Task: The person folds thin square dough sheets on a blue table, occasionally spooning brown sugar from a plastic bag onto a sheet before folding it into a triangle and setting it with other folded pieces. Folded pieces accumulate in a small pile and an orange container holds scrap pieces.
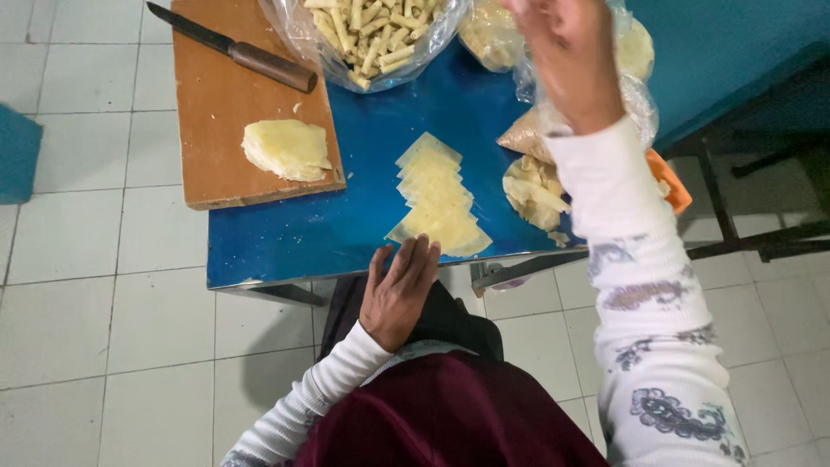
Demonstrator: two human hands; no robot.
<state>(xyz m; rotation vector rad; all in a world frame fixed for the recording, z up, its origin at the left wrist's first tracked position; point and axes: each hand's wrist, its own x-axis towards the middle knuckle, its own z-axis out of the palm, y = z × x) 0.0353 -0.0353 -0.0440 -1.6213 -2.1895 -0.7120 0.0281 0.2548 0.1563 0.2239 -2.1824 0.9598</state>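
Note:
My left hand (399, 290) rests flat at the near edge of the blue table (285, 233), fingers apart, just below a row of overlapping pale yellow dough sheets (437, 197). My right hand (566, 56) is raised over the table's far right, blurred, above clear plastic bags (635, 82); whether it holds anything I cannot tell. A stack of dough sheets (287, 149) lies on a wooden cutting board (220, 112) at the left. A knife (238, 50) with a wooden handle lies across the board's far end.
A clear bag of rolled dough sticks (372, 35) sits at the table's far edge. Crumpled dough pieces (534, 192) and a brown filled bag (523, 137) lie on the right. An orange object (670, 177) pokes out behind my right sleeve. White floor tiles surround the table.

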